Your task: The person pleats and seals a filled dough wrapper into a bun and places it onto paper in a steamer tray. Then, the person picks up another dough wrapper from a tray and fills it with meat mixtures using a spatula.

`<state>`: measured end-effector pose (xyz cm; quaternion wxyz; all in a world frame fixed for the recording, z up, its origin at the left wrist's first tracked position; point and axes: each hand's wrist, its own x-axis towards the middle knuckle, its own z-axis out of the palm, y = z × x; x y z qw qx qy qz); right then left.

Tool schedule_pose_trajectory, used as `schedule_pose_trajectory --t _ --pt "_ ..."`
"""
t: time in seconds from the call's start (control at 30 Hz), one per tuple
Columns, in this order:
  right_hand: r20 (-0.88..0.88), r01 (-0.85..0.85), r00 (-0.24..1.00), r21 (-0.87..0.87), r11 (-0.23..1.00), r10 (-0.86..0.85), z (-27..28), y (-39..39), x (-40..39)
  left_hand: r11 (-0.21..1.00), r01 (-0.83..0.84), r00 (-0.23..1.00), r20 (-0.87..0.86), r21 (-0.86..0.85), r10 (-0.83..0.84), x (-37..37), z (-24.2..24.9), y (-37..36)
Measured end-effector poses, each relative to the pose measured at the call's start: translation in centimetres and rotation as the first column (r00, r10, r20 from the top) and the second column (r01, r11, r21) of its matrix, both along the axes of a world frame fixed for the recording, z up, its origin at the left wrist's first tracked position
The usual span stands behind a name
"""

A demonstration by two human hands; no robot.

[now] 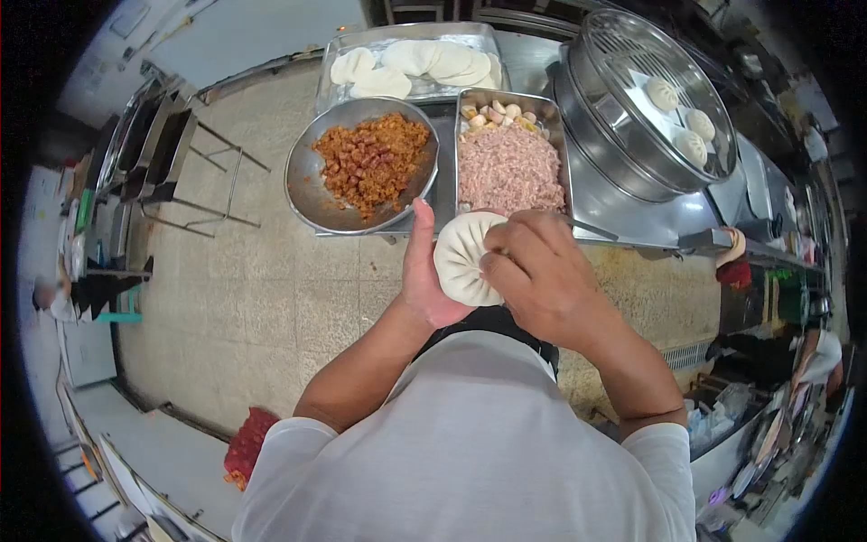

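A round, pleated white bun [464, 259] rests in my left hand [423, 273], whose thumb points up along its left side. The fingers of my right hand [546, 275] pinch the dough at the bun's right side, where the folds meet. Just beyond my hands stand a metal bowl [302, 185] of reddish-brown filling [375, 163] and a rectangular tray [567, 172] with pink minced filling [510, 170] and pale, round pieces [495, 114]. A thin metal tool handle [591, 228] sticks out at the tray's right.
Flat dough rounds [411, 58] lie on a tray [323, 86] at the back. A stacked steamer [601, 135] at the right holds several pleated buns [690, 147]. A red mesh sack [249, 444] sits on the floor at lower left. Another person [820, 357] is at far right.
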<state>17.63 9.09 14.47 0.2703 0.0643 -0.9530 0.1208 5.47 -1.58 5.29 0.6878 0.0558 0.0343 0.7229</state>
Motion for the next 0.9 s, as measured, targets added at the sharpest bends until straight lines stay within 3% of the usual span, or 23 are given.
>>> schedule_pose_trajectory --t 0.27,0.37,0.43,0.53,0.6,0.7,0.9 --pt "0.069 0.029 0.997 -0.113 0.993 -0.021 -1.1 -1.4 0.0 0.992 0.028 1.000 -0.007 -0.125 -0.029 -0.2 0.3 -0.6" --pt "0.046 0.050 0.998 -0.154 0.987 -0.044 -1.2 -1.4 0.2 0.998 0.068 0.998 0.016 -0.014 -0.068 0.1 -0.2 -0.5" --pt "0.036 0.066 0.998 -0.177 0.982 -0.060 -1.4 -1.4 0.9 0.996 0.062 0.998 0.033 -0.067 -0.060 0.5 0.5 -0.4" --pt "-0.088 0.082 0.991 -0.200 0.976 -0.102 -1.6 -1.0 1.8 0.994 0.022 0.999 0.039 -0.105 -0.018 1.3 0.9 0.3" --pt "-0.182 0.245 0.943 -0.191 0.950 -0.280 -1.4 -0.9 2.6 0.996 -0.006 1.000 0.028 -0.092 0.009 2.1 1.3 0.5" --pt "-0.234 0.280 0.922 -0.152 0.948 -0.309 -1.7 -0.2 3.5 0.977 -0.083 0.995 -0.070 -0.195 0.071 3.2 2.0 1.1" --pt "-0.196 0.145 0.965 -0.149 0.978 -0.173 -3.0 2.5 6.0 0.994 -0.080 0.997 0.006 -0.076 0.081 6.5 1.4 2.8"
